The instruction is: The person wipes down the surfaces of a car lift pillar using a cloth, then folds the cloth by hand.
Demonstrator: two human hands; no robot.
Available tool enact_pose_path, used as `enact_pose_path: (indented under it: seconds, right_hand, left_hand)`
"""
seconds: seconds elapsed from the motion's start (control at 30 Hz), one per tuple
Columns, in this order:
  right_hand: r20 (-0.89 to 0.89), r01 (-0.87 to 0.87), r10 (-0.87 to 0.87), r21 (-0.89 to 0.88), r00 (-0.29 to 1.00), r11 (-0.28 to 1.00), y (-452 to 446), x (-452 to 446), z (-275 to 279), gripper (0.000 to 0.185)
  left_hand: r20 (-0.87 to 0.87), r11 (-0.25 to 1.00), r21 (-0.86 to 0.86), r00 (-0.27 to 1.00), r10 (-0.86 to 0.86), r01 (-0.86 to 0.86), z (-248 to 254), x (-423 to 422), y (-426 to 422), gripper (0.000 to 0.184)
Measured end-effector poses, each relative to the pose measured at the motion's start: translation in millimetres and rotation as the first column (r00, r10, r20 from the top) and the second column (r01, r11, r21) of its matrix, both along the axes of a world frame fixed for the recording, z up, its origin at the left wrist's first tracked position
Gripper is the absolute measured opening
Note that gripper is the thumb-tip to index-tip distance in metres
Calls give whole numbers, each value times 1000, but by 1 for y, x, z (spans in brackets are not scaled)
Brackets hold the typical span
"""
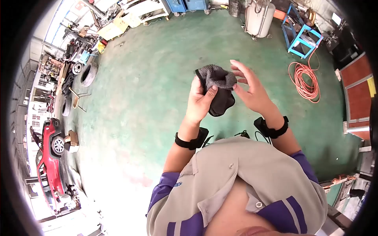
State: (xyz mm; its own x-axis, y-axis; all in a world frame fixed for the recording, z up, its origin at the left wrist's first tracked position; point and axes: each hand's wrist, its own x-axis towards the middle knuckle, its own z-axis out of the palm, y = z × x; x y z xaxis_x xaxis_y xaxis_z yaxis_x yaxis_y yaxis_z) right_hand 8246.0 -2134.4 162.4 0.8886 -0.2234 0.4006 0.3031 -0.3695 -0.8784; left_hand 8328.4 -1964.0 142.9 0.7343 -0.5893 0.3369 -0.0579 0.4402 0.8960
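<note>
In front of my chest, my left hand (199, 98) grips a dark grey, fuzzy cloth (214, 74), thumb on the near side and the other fingers behind it. The cloth is bunched at the top, and a smoother black part with a rounded edge hangs below. At the cloth's right edge is my right hand (252, 88), fingers stretched out and spread. Its thumb tip is at the cloth; whether it presses on it I cannot tell. Both wrists wear black straps with small black boxes.
Green floor (138, 78) spreads around me. An orange coiled hose (306, 82) lies at right, below a blue metal frame (301, 39). A grey tank (259, 19) stands at the back. Tyres (89, 74) and a red car (51, 161) are at left.
</note>
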Motion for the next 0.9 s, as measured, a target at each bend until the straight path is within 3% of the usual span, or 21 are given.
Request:
enact_pose_path:
  seconds: [0.03,0.13,0.2,0.27,0.3,0.37,0.43,0.5,0.53,0.63,0.73,0.83,0.9]
  right_hand:
    - [18,-84,84,11,996,996,-7,18,-1,43]
    - [-155,-196,197,20,968,980,-31,65,-8,35]
    - [-128,-90,85,-29,988,996,-46,100,-18,30]
    - [-52,62,-67,-104,996,993,-62,143,-24,26]
    - [23,94,-93,-46,995,995,-72,166,-32,25]
    - [11,110,-111,57,994,992,-93,215,-41,22]
    - [-44,48,-56,-169,997,984,-107,257,-37,20]
    - [12,-160,176,-349,984,923,-113,297,-42,20]
    - [27,-190,213,-349,977,918,-115,319,-42,20]
    - [1,-291,306,-305,952,907,-118,377,-34,24]
    - [-5,-378,402,-357,915,854,-122,425,-21,30]
    - [10,-385,411,-333,912,861,-117,470,-18,37]
    - [19,-375,401,-311,916,873,-116,501,-29,42]
  left_hand:
    - [25,1000,-2,1000,14,-14,-1,17,-6,40]
    - [14,1000,11,1000,23,-23,-13,68,-20,34]
    - [-7,998,14,998,69,-69,-15,95,-30,25]
    - [-135,985,138,983,123,-104,-18,131,-35,21]
    - [-196,972,205,968,158,-117,-20,151,-35,19]
    - [-363,912,320,856,369,-257,-41,197,-34,18]
    - [-54,701,516,798,600,-492,-47,239,-37,20]
    - [52,788,421,879,474,-449,-43,259,-56,23]
    - [118,831,358,903,412,-426,-30,274,-72,26]
    - [585,687,444,767,263,-575,-7,299,-112,36]
    - [580,520,470,693,428,-714,-14,340,-122,38]
    - [509,386,680,780,365,-624,-16,390,-116,33]
    - [391,518,658,836,385,-547,-19,424,-115,25]
